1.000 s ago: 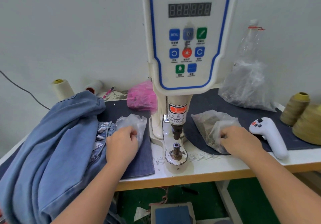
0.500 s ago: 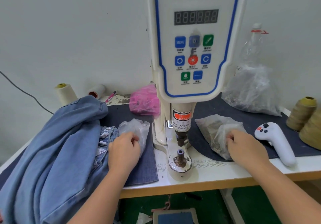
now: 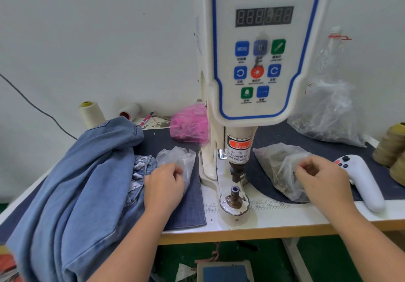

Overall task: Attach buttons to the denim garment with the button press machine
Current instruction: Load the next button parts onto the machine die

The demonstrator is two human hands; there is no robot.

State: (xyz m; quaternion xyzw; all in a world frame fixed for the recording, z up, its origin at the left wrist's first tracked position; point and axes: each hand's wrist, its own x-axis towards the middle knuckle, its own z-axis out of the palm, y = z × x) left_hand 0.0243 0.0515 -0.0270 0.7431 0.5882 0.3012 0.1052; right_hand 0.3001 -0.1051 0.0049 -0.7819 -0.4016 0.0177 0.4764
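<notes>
The servo button machine (image 3: 254, 62) stands mid-table, its lower die post (image 3: 234, 194) bare under the punch (image 3: 235, 172). The blue denim garment (image 3: 72, 185) lies heaped at the left, off the die. My left hand (image 3: 164, 185) rests beside it, fingertips curled and pinched in the mouth of a small clear bag (image 3: 186, 159); the piece they hold is hidden. My right hand (image 3: 322, 181) hovers over a larger clear bag of metal button parts (image 3: 276, 167), thumb and forefinger pinching a small part.
A dark denim mat (image 3: 188, 211) covers the table (image 3: 285, 216). A white handheld controller (image 3: 363, 183) lies right of my right hand. Behind are a pink bag (image 3: 188, 124), a big clear bag (image 3: 324, 115), a bottle and thread cones (image 3: 89, 113) (image 3: 392, 146). A pedal (image 3: 223, 270) sits below.
My right hand has lifted slightly out of the right bag with its fingertips pinched. My left hand stays at the left bag. The camera has moved closer to the table.
</notes>
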